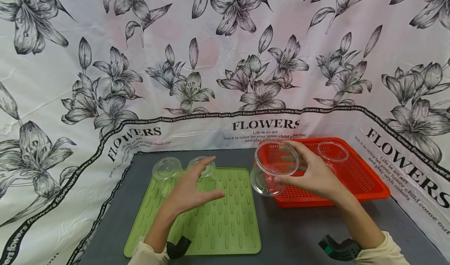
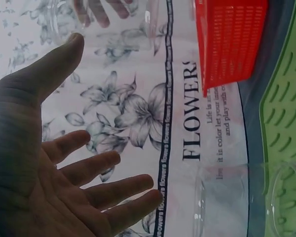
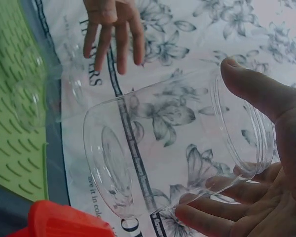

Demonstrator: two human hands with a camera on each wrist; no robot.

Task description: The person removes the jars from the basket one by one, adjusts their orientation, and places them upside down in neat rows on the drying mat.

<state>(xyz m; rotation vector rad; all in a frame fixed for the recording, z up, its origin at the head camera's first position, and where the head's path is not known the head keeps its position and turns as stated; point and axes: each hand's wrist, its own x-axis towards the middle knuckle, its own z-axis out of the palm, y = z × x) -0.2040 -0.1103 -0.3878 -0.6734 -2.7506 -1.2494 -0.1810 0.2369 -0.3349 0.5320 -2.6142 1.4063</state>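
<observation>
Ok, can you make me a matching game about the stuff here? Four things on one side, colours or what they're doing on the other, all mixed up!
Things:
1. Mat
2. Right grip
3. Basket
4. Left grip

Colours or states:
A. Red
B. Open and holding nothing
C. Green
D. Holding a clear jar

Right pairs: 1-C, 2-D, 3-A, 4-B

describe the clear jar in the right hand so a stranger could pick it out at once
On the dark grey table, find the red basket at the right in the head view. Near its left end, the right hand holds a clear jar. It is the only one gripped: two similar jars stand on the green mat, and a fourth jar shows in the basket.
</observation>
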